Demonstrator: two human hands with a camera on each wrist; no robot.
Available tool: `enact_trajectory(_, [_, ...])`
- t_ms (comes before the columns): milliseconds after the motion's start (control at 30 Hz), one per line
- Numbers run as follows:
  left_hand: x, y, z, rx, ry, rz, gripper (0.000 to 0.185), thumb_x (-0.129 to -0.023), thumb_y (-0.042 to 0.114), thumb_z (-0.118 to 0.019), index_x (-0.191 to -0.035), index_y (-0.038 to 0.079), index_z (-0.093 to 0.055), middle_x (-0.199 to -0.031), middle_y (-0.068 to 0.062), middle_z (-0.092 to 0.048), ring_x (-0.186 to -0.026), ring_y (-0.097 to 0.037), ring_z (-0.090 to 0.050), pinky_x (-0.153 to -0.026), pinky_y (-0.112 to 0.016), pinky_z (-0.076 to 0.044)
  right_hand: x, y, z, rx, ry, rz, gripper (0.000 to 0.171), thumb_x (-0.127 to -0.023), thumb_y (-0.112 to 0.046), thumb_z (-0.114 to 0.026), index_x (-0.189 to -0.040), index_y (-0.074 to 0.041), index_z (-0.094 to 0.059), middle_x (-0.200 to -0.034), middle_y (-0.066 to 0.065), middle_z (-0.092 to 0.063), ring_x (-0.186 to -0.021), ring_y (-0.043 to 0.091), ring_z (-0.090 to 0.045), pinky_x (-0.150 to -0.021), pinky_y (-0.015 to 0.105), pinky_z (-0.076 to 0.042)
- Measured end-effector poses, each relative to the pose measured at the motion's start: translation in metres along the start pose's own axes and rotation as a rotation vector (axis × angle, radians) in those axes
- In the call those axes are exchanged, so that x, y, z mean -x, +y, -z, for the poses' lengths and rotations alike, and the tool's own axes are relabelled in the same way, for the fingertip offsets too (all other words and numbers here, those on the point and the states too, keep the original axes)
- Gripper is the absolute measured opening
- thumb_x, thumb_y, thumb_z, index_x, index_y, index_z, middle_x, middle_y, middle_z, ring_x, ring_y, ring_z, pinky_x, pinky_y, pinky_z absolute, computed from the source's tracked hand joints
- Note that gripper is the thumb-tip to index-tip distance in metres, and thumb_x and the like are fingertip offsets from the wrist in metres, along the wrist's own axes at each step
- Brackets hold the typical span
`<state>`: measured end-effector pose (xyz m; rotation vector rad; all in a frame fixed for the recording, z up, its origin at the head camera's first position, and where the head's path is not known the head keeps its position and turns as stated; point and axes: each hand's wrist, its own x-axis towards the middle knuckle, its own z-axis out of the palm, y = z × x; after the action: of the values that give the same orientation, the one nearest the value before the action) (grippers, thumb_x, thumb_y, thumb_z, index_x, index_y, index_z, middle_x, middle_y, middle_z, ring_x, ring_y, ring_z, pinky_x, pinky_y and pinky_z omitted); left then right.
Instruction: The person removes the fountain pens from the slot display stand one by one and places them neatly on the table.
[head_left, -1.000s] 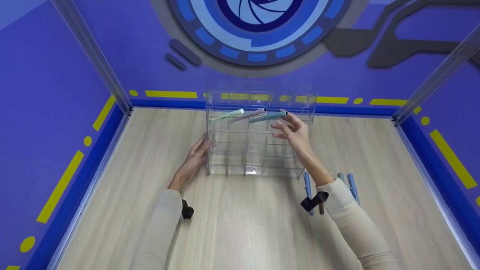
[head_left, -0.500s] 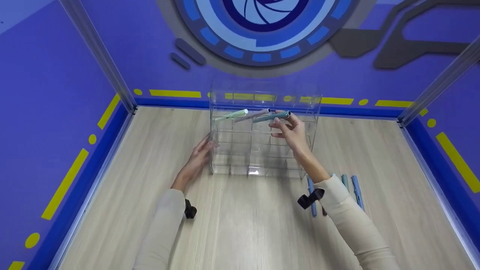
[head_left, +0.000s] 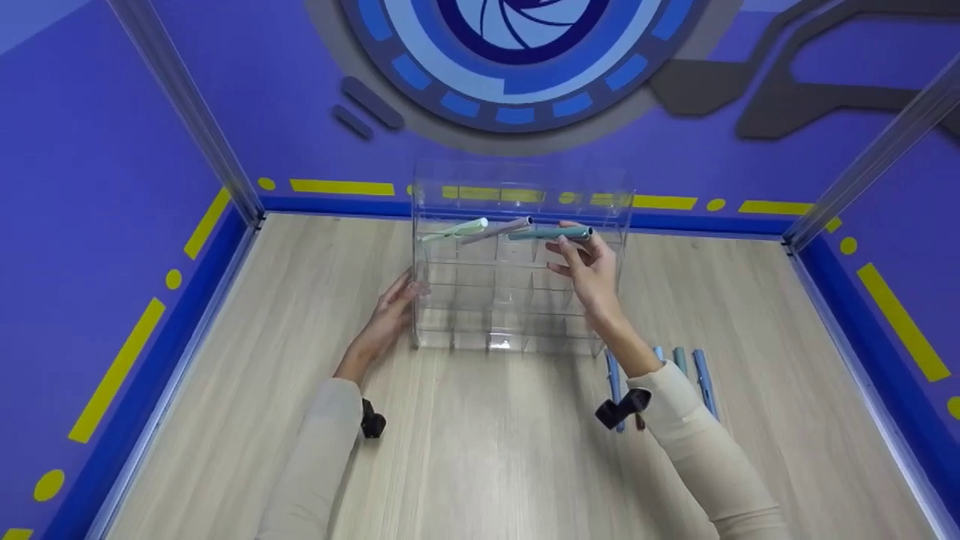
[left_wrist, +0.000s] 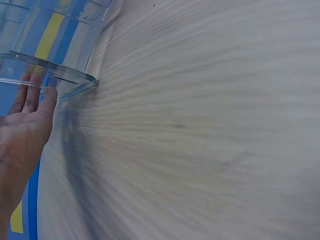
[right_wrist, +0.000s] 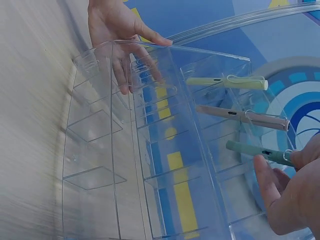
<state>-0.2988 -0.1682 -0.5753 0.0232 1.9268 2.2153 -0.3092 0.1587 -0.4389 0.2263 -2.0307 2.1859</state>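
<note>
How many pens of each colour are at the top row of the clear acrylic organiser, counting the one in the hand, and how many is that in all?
pale green pen: 1
pinkish-grey pen: 1
teal pen, pinched by the right hand: 1
Total: 3

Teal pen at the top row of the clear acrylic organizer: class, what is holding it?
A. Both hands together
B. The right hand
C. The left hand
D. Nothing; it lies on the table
B: the right hand pinches the teal pen at its end, while the left hand rests flat against the acrylic organizer.
</note>
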Motion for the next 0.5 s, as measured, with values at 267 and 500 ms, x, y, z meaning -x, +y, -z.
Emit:
enact_trajectory(267, [0.0,0.003,0.002,0.002,0.001,-0.011,0.064,-0.111,0.037,-0.044,-0.165,0.017,-0.017,-0.161,-0.017,-0.041,-0.155,-0.031,-0.03,-0.127,-0.048,-0.027,0.006,-0.007,0.01,-0.016,0.022,0.114,0.032,-0.105,-0.01,-0.056,-0.136,0.002,-0.059,-0.115,0.007,-0.073,-0.104,0.014,-0.075,-0.081,0.03,-0.063])
enact_trajectory(500, [0.002,0.001,0.001,0.019,-0.001,-0.017,0.062,-0.112,0.033,-0.042,-0.165,0.017,-0.017,-0.163,-0.017,-0.038,-0.156,-0.031,-0.029,-0.128,-0.05,-0.026,0.015,-0.01,0.019,-0.025,0.057,0.151,0.033,-0.105,-0.009,-0.057,-0.136,0.002,-0.06,-0.112,0.009,-0.073,-0.101,0.014,-0.075,-0.081,0.029,-0.063])
